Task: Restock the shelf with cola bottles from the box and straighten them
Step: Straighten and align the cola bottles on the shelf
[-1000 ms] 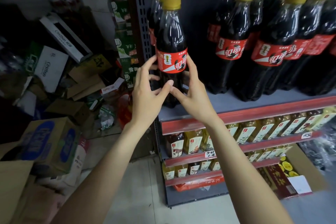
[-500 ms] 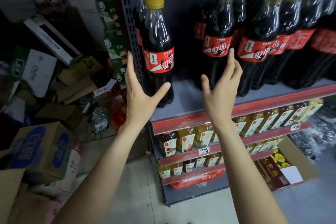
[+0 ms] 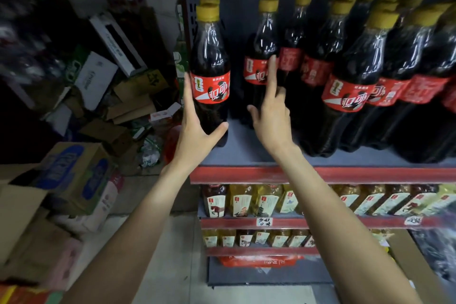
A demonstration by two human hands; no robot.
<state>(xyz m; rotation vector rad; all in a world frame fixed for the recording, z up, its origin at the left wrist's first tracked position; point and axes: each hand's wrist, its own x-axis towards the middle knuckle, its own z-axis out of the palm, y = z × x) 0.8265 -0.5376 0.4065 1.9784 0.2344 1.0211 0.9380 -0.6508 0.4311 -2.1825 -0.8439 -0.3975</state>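
At centre frame, on the grey top shelf with its red front lip (image 3: 320,174), the straightening step looks to be in hand rather than the fetching of stock. The left hand (image 3: 197,131) is spread wide, straight fingers laid up the left flank of the front dark cola bottle with a yellow cap and red label (image 3: 209,76) and the thumb reaching across its base; it cradles the bottle without curling round it. This bottle stands upright at the left end of the shelf, heading a file of like bottles whose caps show behind it.

Right of it, across a bare gap of shelf, the right hand (image 3: 271,118) is open too, its forefinger raised against the red label of the second yellow-capped cola bottle (image 3: 265,57), which stands further back; whether the fingertip truly touches it I cannot tell. More cola bottles crowd the right side of the frame, several leaning in this wide view.

At lower left sits a brown cardboard box with blue printing (image 3: 71,175), well apart from both hands.

The next move, I judge, calls for drawing the set-back bottle forward level with its neighbour, label outward.
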